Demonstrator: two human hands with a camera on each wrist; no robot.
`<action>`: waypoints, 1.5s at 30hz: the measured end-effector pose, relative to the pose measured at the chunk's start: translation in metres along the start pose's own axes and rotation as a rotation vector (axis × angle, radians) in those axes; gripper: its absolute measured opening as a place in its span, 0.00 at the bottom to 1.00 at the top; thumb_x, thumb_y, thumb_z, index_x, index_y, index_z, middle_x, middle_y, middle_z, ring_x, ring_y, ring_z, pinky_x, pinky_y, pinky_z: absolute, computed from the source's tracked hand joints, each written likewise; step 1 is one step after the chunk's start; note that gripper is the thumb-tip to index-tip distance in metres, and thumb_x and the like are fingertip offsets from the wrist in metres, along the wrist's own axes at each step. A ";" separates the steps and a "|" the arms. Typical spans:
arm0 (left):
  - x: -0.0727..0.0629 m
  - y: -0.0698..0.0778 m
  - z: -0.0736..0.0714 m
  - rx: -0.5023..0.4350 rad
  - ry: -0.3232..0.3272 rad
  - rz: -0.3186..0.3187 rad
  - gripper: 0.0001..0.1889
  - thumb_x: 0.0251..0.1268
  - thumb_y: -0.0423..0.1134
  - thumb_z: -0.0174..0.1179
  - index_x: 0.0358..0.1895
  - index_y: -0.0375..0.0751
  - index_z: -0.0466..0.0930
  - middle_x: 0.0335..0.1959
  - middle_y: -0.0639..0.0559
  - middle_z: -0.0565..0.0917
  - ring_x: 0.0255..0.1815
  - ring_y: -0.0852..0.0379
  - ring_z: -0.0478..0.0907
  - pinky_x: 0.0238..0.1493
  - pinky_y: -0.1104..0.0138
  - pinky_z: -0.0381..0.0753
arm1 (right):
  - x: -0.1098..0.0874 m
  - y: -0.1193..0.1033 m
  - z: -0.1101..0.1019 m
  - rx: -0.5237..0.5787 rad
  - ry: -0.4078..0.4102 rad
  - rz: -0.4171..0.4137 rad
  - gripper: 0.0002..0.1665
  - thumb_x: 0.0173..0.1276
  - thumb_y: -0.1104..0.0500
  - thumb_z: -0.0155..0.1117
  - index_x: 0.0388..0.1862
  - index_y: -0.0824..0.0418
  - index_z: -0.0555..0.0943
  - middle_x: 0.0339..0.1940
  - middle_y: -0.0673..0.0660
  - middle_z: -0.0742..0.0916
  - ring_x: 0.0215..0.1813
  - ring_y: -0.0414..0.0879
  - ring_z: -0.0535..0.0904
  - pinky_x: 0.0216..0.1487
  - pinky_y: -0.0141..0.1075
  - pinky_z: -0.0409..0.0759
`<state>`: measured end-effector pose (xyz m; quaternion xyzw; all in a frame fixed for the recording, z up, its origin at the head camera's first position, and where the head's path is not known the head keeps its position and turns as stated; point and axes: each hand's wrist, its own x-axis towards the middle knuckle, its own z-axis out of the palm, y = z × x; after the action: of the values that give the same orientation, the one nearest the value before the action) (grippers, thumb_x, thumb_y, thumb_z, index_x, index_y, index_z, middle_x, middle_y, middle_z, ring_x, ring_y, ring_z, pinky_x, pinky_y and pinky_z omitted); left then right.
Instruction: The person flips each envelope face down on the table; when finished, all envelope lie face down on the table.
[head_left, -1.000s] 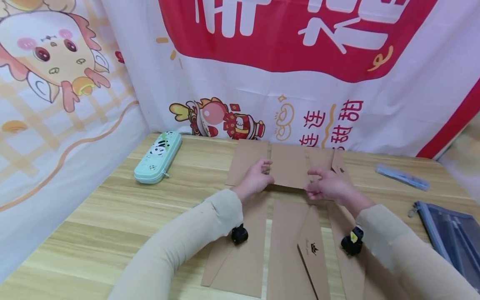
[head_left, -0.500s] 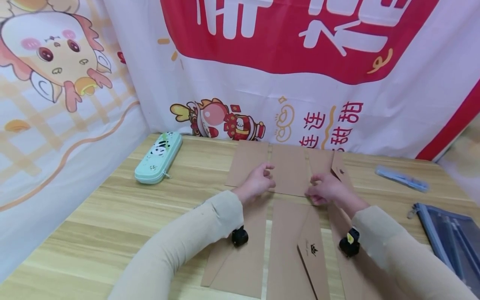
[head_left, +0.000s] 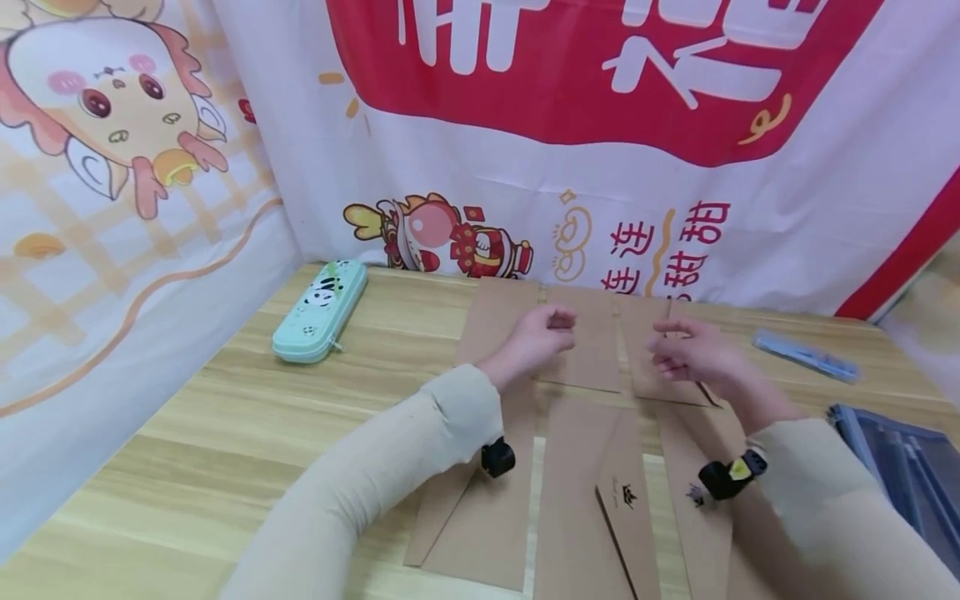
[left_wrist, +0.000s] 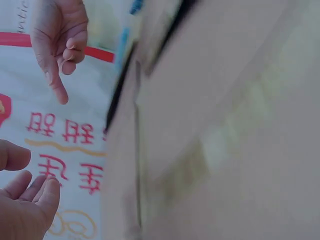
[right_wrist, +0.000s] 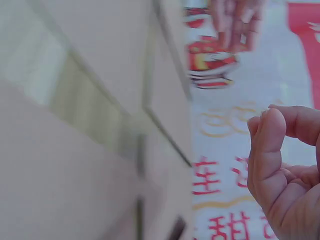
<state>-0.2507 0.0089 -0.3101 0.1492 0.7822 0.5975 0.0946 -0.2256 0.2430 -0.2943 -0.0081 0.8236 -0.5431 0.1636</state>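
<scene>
Brown paper envelopes lay in two rows on the wood-grain table (head_left: 187,467), the far row close to the printed cloth (head_left: 465,142). The left hand (head_left: 535,337) hovered by the far middle envelope (head_left: 597,342) and the far left envelope (head_left: 498,312); its fingers were loosely bent, with a gap between them and the thumb. The right hand (head_left: 697,358) hung above the far right envelope (head_left: 645,367), fingers softly curved (whether its thumb met a fingertip, I could not tell). Both hands were raised clear of the paper. Nearer the person came the near left envelope (head_left: 480,533), the near middle envelope (head_left: 577,467) with a dark crown on its flap, and the near right envelope (head_left: 705,542), partly behind the right wrist's camera (head_left: 720,481). A mint panda case (head_left: 318,312) lay at left; a slim blue case (head_left: 806,354) and a mesh pouch (head_left: 900,483) lay at right.
</scene>
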 end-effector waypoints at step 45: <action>0.007 -0.011 0.097 -0.204 -0.011 -0.284 0.28 0.52 0.24 0.60 0.60 0.36 0.71 0.59 0.44 0.75 0.60 0.50 0.70 0.59 0.62 0.73 | -0.010 0.085 -0.075 0.077 -0.017 0.116 0.44 0.68 0.53 0.56 0.72 0.71 0.47 0.41 0.37 0.83 0.44 0.31 0.81 0.49 0.32 0.80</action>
<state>-0.2272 0.0968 -0.3464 0.0300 0.7302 0.6535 0.1971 -0.2226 0.3467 -0.3413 0.0413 0.7996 -0.5640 0.2021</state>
